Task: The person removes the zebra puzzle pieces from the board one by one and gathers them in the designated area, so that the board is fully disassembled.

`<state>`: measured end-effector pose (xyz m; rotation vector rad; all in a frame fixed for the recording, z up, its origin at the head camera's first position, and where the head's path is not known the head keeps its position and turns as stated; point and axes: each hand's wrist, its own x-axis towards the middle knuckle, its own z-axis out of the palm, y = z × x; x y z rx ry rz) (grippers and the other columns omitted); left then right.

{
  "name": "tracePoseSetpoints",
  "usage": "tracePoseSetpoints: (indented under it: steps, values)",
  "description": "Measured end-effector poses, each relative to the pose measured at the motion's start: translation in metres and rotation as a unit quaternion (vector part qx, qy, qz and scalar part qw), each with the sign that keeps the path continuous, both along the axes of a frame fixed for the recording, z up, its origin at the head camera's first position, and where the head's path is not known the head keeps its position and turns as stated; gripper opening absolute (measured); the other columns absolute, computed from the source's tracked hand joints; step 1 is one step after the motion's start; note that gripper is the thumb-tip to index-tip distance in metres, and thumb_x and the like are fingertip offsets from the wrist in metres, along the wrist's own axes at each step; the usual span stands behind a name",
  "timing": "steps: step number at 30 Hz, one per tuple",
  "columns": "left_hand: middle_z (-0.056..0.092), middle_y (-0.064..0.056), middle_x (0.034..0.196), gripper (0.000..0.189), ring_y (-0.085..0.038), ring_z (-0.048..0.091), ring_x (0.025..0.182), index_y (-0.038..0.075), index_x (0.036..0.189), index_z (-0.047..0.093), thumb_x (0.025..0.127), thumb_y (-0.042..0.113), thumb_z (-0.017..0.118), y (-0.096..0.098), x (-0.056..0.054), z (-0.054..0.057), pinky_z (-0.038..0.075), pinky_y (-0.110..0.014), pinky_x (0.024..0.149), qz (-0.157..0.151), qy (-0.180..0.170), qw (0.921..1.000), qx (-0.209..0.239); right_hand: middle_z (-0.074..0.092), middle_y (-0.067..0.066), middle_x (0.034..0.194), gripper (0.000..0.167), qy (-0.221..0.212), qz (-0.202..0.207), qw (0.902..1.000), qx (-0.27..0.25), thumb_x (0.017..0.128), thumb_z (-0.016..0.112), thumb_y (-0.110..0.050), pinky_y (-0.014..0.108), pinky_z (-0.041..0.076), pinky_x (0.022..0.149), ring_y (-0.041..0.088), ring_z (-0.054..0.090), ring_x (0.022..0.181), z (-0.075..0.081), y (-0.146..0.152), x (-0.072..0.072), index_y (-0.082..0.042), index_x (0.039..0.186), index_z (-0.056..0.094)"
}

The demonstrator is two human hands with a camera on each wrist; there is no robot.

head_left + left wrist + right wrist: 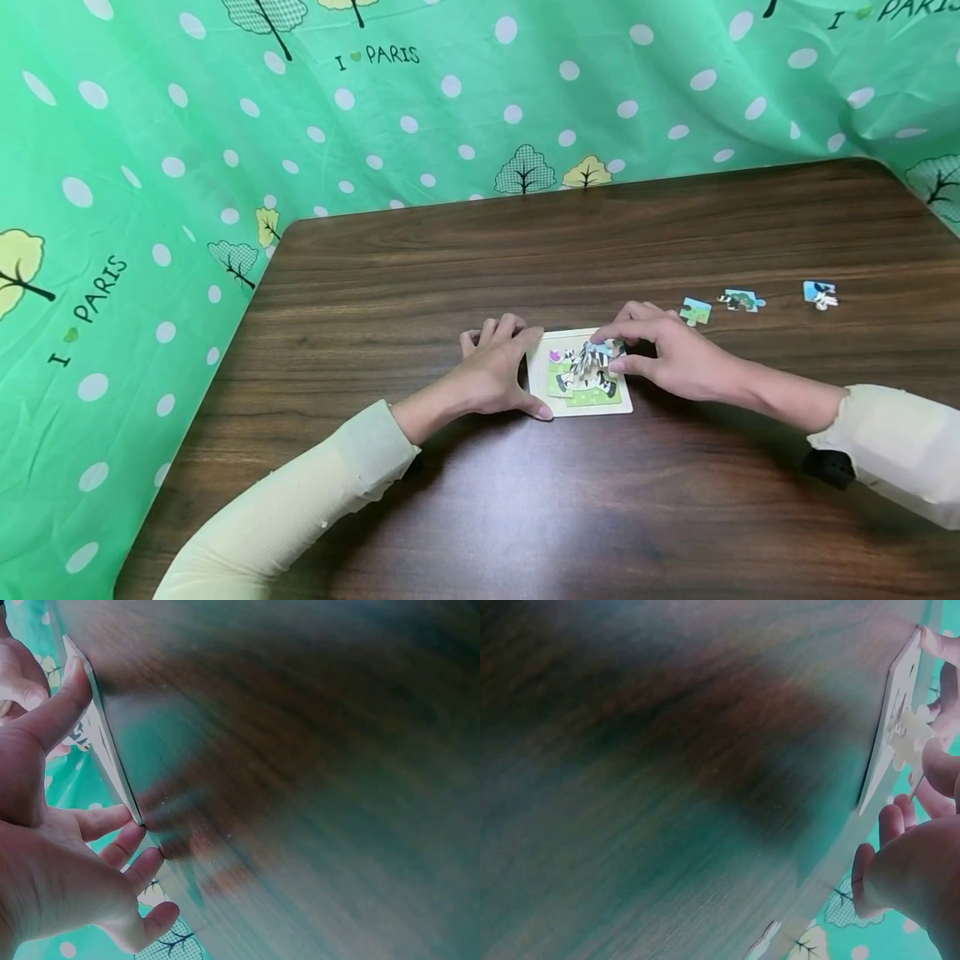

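A white-bordered jigsaw board (592, 412) with a partly assembled zebra picture lies on the dark table. My left hand (491, 371) holds it by its left side, thumb at the near edge and index finger at the far corner. Above the board's right part, my right hand (678, 354) pinches a puzzle piece (911, 736) between thumb and fingers. The right wrist view shows this piece's pale back, tilted over the board. Part of the zebra picture is hidden behind the right fingertips in the head view.
Right of the board lie a green puzzle piece (696, 311), a piece with green and blue (742, 302), and a blue-and-white piece (820, 294). A green curtain (450, 125) with white dots and trees hangs behind the wood-grain table (450, 267).
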<state>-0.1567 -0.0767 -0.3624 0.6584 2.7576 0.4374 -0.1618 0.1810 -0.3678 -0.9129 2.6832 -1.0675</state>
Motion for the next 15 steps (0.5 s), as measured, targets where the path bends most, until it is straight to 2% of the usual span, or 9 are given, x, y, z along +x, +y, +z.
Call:
tracePoseSetpoints:
  steps: [8,15]
  values:
    - [0.034,-0.002,0.14,0.106,-0.023,0.031,0.123,0.021,0.145,0.04,0.056,0.056,0.087,0.0,0.0,0.0,0.021,-0.052,0.097,0.002,0.001,1.0,0.0,0.056,-0.004,0.098,0.033,-0.026,-0.002,0.9995,-0.019,0.087,0.071,-0.015,0.031,0.037,0.078,0.014,0.047,0.092,0.003,0.005,0.002,-0.018,0.119,0.068]
    - [0.034,-0.002,0.141,0.107,-0.023,0.031,0.123,0.021,0.145,0.04,0.056,0.056,0.087,0.0,0.001,0.0,0.021,-0.052,0.098,0.003,0.001,1.0,-0.004,0.056,-0.003,0.097,0.032,0.014,-0.034,0.9993,0.003,0.086,0.072,-0.013,0.03,0.035,0.072,0.016,0.046,0.088,0.004,0.022,0.001,-0.018,0.118,0.068]
